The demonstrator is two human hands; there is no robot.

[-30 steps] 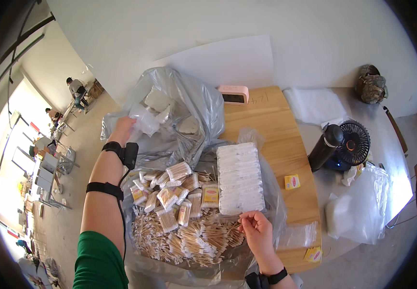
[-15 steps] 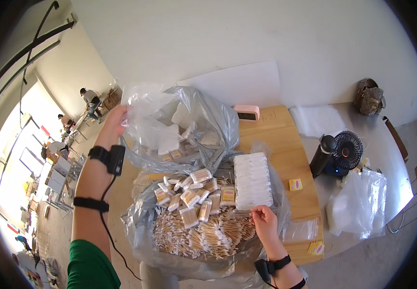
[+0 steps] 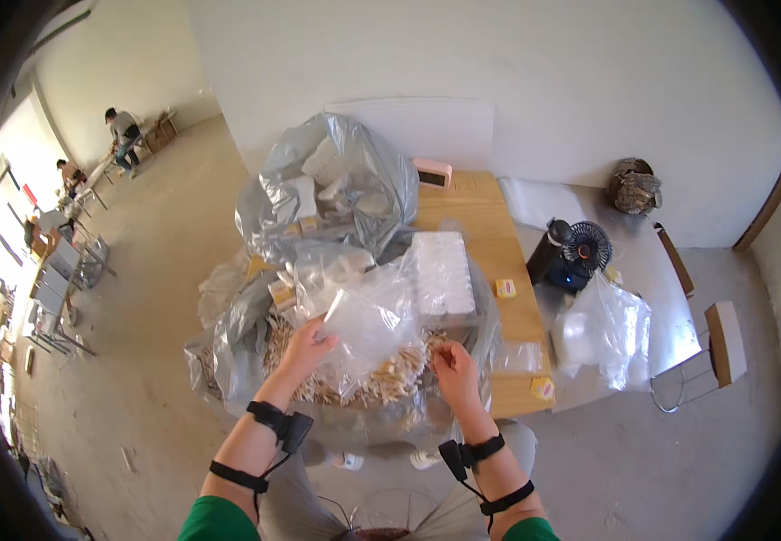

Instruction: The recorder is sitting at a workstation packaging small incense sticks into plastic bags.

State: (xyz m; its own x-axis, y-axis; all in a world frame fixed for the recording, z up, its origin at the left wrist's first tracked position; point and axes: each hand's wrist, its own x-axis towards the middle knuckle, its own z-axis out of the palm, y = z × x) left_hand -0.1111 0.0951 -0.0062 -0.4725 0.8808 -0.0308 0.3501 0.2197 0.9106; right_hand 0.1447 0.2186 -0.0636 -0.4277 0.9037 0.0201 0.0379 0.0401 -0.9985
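My left hand [image 3: 307,350] is closed on the edge of a clear plastic bag [image 3: 368,316], which spreads over the middle of the pile. Beneath it, loose cotton swabs [image 3: 399,374] lie in an open grey plastic sack [image 3: 242,338]. The clear bag hides most of the small swab packs; one pack [image 3: 282,294] shows at its left. My right hand [image 3: 455,371] has its fingers pinched together beside the swabs, right of the clear bag. Whatever is between those fingers is too small to make out. Just beyond it stands a block of white wrapped packs [image 3: 444,275].
Behind is a second grey sack [image 3: 345,198] with white packs inside. The wooden table [image 3: 462,212] bears a pink clock [image 3: 433,172] and yellow cards [image 3: 506,288]. A black bottle [image 3: 548,252], a fan [image 3: 586,248] and plastic bags [image 3: 602,329] occupy the metal table at right.
My left hand has brought the clear bag from the far left, above the back sack, down over the swabs. My right hand stays pinched near the pile. The whole view has shifted.
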